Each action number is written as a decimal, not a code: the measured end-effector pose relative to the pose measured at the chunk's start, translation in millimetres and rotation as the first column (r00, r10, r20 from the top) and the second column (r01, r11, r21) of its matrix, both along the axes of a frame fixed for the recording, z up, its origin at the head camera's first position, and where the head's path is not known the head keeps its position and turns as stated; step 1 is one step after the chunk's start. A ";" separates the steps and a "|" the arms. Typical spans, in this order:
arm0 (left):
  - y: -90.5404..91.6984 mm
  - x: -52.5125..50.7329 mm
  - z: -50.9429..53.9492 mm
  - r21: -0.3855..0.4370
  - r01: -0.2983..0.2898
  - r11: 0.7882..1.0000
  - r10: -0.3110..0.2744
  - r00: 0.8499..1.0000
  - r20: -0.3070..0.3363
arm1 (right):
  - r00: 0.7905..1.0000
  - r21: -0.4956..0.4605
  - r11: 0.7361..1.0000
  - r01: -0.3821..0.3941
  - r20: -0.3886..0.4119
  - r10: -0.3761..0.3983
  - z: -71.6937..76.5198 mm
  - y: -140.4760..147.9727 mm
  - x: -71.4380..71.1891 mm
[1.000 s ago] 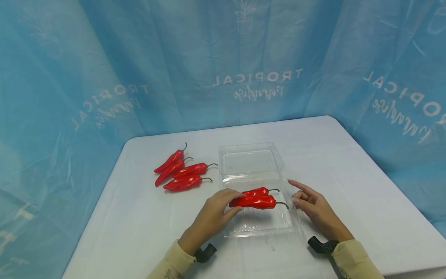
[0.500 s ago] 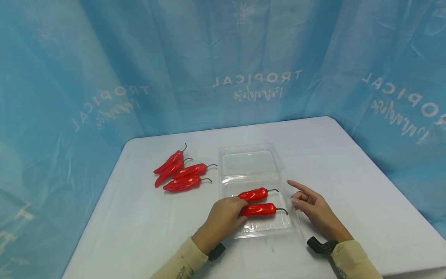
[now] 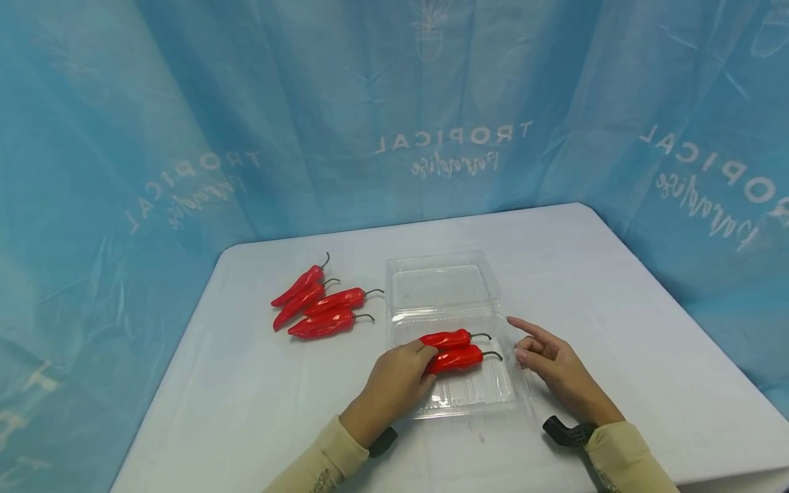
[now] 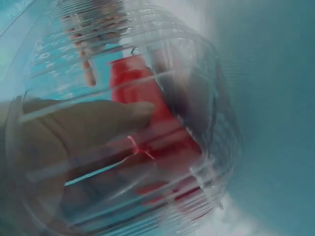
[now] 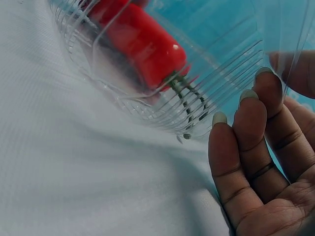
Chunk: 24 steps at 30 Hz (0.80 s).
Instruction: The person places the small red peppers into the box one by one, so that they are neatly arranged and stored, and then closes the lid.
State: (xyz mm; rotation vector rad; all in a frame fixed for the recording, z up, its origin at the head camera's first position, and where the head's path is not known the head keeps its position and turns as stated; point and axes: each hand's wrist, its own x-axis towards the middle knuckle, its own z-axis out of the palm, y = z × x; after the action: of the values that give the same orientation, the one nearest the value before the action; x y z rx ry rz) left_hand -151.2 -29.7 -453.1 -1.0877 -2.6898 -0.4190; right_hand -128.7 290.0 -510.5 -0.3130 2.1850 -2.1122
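My left hand reaches into the base of a clear plastic clamshell container and grips a red chili pepper, its thumb lying along the pepper's side. A second red pepper lies right behind it in the base, its left end hidden by my fingers. Both green stems point right. The container's lid is folded back, away from me. At the container's right edge, my right hand pinches the rim, with the index finger stretched forward. Several fingertips show beside the clear wall.
Several more red peppers lie in a loose group left of the container. Everything rests on a white-covered table. A blue printed curtain hangs behind and along both sides.
My left hand has lowered the pepper into the container and shifted it back against the other pepper. The right hand has stayed at the container's edge.
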 end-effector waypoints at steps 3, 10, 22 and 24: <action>-2.8 -0.5 2.4 0.029 0.014 0.999 -0.015 0.999 0.045 | 1.000 -0.001 1.000 0.002 0.009 -0.001 -1.2 0.6 -0.2; -23.1 -9.1 12.0 0.097 0.064 0.993 -0.057 0.996 -0.069 | 1.000 -0.011 1.000 -0.001 -0.005 0.001 -1.1 -0.6 -1.3; -122.7 -35.0 26.7 0.221 -0.239 0.946 0.250 0.968 -0.026 | 1.000 -0.012 1.000 -0.007 -0.009 0.006 -1.6 -1.0 -0.6; -141.1 -40.9 24.0 0.224 -0.281 0.933 0.290 0.957 -0.005 | 1.000 -0.025 1.000 -0.012 -0.013 0.011 -1.2 -1.1 -0.3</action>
State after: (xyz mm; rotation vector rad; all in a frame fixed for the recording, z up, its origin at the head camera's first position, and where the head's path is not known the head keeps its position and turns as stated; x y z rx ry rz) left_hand -192.1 -170.8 -429.1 -0.6244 -2.6328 -0.6188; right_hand -129.0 288.9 -511.7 -0.3413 2.1604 -2.1388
